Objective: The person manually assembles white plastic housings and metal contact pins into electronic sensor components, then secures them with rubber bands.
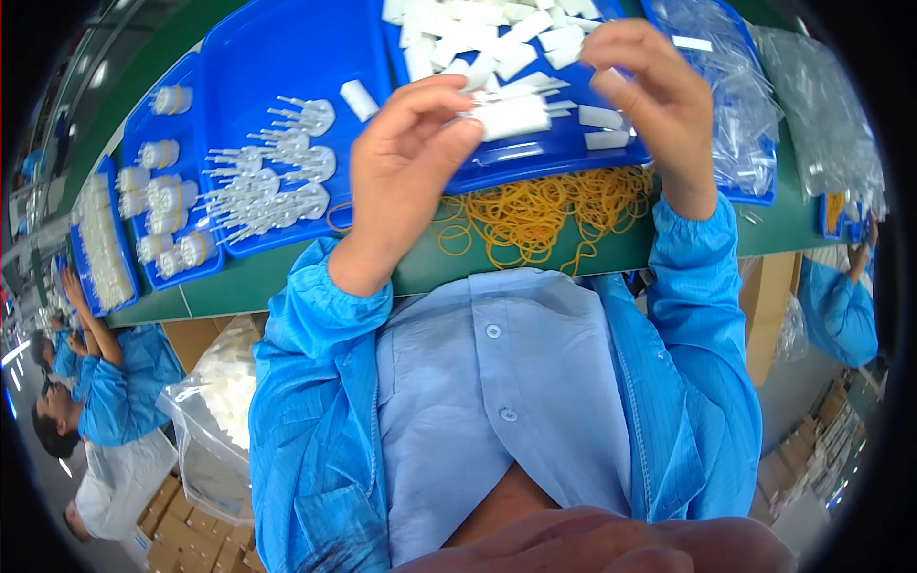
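Observation:
My left hand (406,153) is closed on a white cylindrical piece (514,118), held sideways above the blue tray's front edge. Thin pale prongs (544,88), partly blurred, stick out rightward alongside that piece. To the right, my right hand (659,100) is raised with fingers curved and apart, and I see nothing held in it. Loose white pieces (463,38) fill the tray behind my hands, and two more white pieces (604,140) lie beside my right hand. Tan rubber bands (535,220) are heaped on the green table just in front of the tray.
At left, a blue tray (287,57) bears clear pronged plastic parts (272,172). Beyond it, a narrower tray holds banded white bundles (164,205). Clear plastic bags (731,124) fill a tray at right. A bag of white pieces (224,401) stands below the table edge; co-workers sit both sides.

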Available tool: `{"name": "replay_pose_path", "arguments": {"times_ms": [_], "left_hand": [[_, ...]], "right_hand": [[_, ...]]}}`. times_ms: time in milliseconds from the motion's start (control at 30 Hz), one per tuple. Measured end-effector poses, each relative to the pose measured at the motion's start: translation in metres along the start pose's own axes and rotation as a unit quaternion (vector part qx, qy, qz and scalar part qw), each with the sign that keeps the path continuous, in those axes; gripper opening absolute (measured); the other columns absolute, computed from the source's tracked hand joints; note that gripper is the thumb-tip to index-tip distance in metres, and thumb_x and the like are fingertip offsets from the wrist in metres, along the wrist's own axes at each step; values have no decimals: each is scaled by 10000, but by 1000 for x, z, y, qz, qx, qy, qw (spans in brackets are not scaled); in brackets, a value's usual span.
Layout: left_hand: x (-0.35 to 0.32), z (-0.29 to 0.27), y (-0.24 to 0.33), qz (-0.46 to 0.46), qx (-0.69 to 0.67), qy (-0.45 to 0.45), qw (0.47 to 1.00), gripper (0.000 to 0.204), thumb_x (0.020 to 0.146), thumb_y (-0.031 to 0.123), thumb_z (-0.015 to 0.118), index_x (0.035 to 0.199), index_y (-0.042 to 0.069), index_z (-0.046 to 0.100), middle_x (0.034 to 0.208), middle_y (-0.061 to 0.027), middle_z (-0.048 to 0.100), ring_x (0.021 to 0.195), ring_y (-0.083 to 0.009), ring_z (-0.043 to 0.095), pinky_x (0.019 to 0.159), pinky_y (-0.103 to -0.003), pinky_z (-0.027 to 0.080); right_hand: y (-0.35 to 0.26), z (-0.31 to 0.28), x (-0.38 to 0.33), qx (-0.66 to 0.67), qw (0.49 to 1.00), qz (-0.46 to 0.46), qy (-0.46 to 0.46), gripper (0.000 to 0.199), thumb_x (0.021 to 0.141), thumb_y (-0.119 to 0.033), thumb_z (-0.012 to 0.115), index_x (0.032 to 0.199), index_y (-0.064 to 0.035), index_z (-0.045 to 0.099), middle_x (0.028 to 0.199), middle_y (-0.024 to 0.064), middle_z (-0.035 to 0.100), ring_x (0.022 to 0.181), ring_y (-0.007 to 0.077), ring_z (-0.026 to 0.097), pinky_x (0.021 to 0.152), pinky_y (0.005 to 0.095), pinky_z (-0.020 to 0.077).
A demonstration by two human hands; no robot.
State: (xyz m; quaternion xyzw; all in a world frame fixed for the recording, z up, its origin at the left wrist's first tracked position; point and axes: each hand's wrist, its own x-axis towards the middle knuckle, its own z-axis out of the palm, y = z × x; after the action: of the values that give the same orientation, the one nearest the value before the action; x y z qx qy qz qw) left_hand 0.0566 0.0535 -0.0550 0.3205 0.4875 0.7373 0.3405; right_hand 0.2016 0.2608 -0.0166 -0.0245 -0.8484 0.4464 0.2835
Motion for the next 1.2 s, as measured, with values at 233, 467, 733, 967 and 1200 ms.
{"name": "replay_pose_path", "arguments": {"times_ms": [233,467,733,967,1200], "left_hand": [[7,4,11,-8,-25,90,996,349,847,-71,608,1183,-28,524,1218,-166,554,1106,-204,573,931,-281,457],[8,6,10,3,-16,53,998,433,850,-62,609,1263,-56,478,1197,-199,575,1102,-212,572,936,-287,461],[8,7,8,-5,-20,52,998,418,852,-58,612,1251,-44,487,1142,-205,604,1043,-200,600,868,-277,502],[7,4,11,-16,-58,69,996,421,853,-43,625,1250,-13,491,1089,-193,636,944,-172,625,787,-255,517],[7,3,9,-16,-53,59,997,456,835,-73,629,1262,-14,480,1151,-186,597,1029,-205,606,884,-281,502]], "right_hand": [[2,-24,-17,-273,952,88,-108,174,783,-107,693,936,-26,676,883,101,649,911,251,611,787,332,492],[12,-17,-22,-364,913,32,-181,141,752,-85,663,874,-17,642,847,118,614,852,309,579,760,396,489],[21,-11,-9,-367,918,-6,-148,164,742,-69,676,876,-38,586,770,96,589,730,261,583,656,346,490],[4,6,10,46,967,249,23,244,839,-121,693,1070,-51,654,785,3,628,540,56,528,447,211,415],[20,18,6,204,948,245,17,236,892,-83,618,1107,16,617,867,67,659,687,83,589,532,194,457]]}}
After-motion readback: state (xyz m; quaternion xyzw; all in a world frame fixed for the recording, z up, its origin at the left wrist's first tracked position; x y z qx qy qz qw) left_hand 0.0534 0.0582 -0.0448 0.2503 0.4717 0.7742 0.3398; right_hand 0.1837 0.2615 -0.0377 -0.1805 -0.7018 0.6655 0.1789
